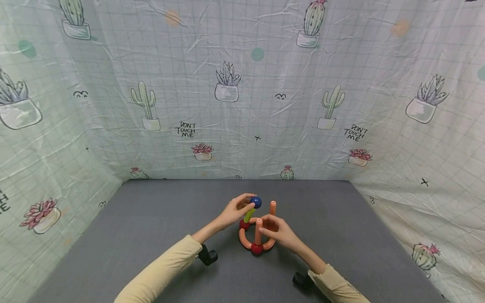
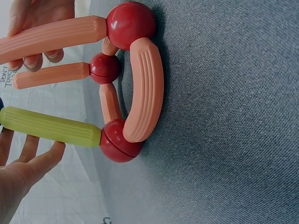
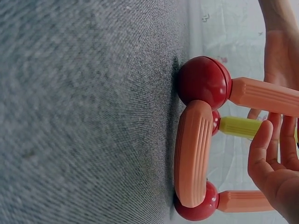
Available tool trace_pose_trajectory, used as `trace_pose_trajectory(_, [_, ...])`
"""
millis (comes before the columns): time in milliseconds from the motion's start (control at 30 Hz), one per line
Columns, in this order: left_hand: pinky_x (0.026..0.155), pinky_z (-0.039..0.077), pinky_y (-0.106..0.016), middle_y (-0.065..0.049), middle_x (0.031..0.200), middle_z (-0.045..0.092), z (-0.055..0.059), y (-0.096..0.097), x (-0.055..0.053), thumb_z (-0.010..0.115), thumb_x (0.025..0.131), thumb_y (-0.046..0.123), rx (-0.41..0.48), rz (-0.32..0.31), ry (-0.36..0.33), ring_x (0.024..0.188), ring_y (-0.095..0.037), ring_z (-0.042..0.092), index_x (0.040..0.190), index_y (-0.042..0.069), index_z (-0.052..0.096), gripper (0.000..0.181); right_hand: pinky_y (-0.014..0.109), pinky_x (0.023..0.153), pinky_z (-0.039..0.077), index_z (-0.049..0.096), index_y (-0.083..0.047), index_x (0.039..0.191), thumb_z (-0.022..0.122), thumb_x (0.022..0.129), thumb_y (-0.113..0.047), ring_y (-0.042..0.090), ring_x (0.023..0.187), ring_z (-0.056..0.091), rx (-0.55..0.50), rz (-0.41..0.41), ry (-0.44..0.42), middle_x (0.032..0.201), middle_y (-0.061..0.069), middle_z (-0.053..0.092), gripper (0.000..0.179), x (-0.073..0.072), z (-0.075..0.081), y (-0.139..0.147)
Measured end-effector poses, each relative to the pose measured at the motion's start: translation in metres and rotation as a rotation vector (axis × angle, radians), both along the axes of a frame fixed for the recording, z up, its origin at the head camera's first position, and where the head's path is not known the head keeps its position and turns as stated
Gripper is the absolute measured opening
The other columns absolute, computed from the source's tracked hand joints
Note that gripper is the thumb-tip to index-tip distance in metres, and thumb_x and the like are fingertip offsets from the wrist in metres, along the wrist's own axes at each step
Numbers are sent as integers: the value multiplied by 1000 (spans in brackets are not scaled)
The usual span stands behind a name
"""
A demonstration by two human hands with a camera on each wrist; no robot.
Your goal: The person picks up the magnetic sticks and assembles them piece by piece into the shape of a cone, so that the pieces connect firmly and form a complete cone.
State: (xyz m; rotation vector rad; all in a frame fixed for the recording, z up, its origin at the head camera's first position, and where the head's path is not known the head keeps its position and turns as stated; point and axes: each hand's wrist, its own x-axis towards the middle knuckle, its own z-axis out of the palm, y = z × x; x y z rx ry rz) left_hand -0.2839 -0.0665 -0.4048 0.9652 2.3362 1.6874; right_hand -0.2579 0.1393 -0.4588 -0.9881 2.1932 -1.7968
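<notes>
A toy frame of sticks and balls stands on the grey table. Curved orange sticks [image 2: 147,91] link red balls [image 3: 203,81] into a ring. From it rise a front orange stick [image 1: 259,232], a rear orange stick [image 1: 273,208] and a yellow-green stick [image 2: 56,127]. A blue ball [image 1: 256,202] tops the yellow-green stick. My left hand [image 1: 234,211] pinches this ball between thumb and fingers, and its fingers lie along the stick. Beside the front orange stick is my right hand [image 1: 281,232], loosely curved; in the right wrist view its thumb [image 3: 260,147] appears apart from the stick.
The grey table [image 1: 163,214] spreads around the frame. A cloth printed with cacti [image 1: 242,122] hangs behind and at both sides. Black wrist mounts [image 1: 207,255] sit under both sleeves, close above the table.
</notes>
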Motion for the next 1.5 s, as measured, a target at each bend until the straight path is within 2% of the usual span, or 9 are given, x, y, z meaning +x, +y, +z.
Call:
trace_pose_trajectory(67, [81, 45, -47, -23, 115, 55, 0, 0, 0, 44, 94, 15, -1, -3, -6, 102, -34, 57, 127, 3, 44, 36, 25, 81, 47, 46, 10, 117, 51, 90, -12, 8, 97, 58, 5, -8, -6, 119, 19, 54, 35, 0, 0, 0])
trace_pose_trajectory(200, [80, 46, -44, -23, 114, 55, 0, 0, 1, 45, 94, 15, -4, -2, 2, 102, -33, 58, 127, 3, 44, 35, 25, 82, 47, 44, 12, 118, 50, 90, -12, 5, 96, 58, -3, -2, -19, 121, 35, 46, 38, -2, -1, 0])
trace_pose_trajectory(367, [82, 46, -42, -22, 115, 55, 0, 0, 2, 46, 93, 15, -11, 3, 0, 104, -33, 57, 126, 4, 45, 35, 27, 81, 48, 45, 11, 118, 51, 90, -14, 4, 95, 59, 11, -23, -24, 119, 33, 48, 38, -2, 0, -1])
trace_pose_trajectory(700, [90, 43, -44, -21, 120, 53, 3, 2, 9, 46, 93, 14, -38, -24, 13, 108, -33, 54, 127, 5, 45, 35, 44, 78, 48, 47, 7, 119, 51, 90, -17, 4, 91, 59, 29, -42, -35, 117, 35, 47, 38, -2, 2, -2])
trace_pose_trajectory(867, [90, 42, -46, -22, 121, 52, 2, 2, 10, 46, 93, 13, -40, -33, 14, 109, -35, 53, 128, 3, 44, 36, 44, 77, 48, 48, 4, 119, 50, 91, -17, 6, 91, 60, 14, -31, -50, 119, 35, 47, 35, -2, 2, -1])
trace_pose_trajectory(1100, [89, 43, -45, -22, 121, 52, 3, 2, 13, 45, 93, 12, -35, -51, 13, 109, -35, 53, 129, 1, 42, 38, 47, 76, 48, 46, 9, 118, 50, 91, -14, 3, 85, 59, 47, -70, -62, 115, 31, 50, 36, -3, 3, -2])
trace_pose_trajectory(1300, [88, 44, -43, -21, 120, 53, 1, 2, 15, 45, 93, 12, -41, -58, 17, 109, -34, 53, 128, 2, 43, 37, 50, 76, 47, 48, 10, 113, 49, 90, -6, 6, 82, 59, 57, -90, -78, 109, 30, 52, 28, 4, 14, -4])
trace_pose_trajectory(1500, [87, 45, -42, -21, 119, 54, 1, 3, 18, 46, 93, 11, -40, -60, 37, 109, -35, 53, 128, 3, 44, 36, 50, 77, 46, 48, 10, 112, 49, 90, -6, 8, 81, 59, 62, -103, -88, 107, 30, 52, 27, 13, 25, -8])
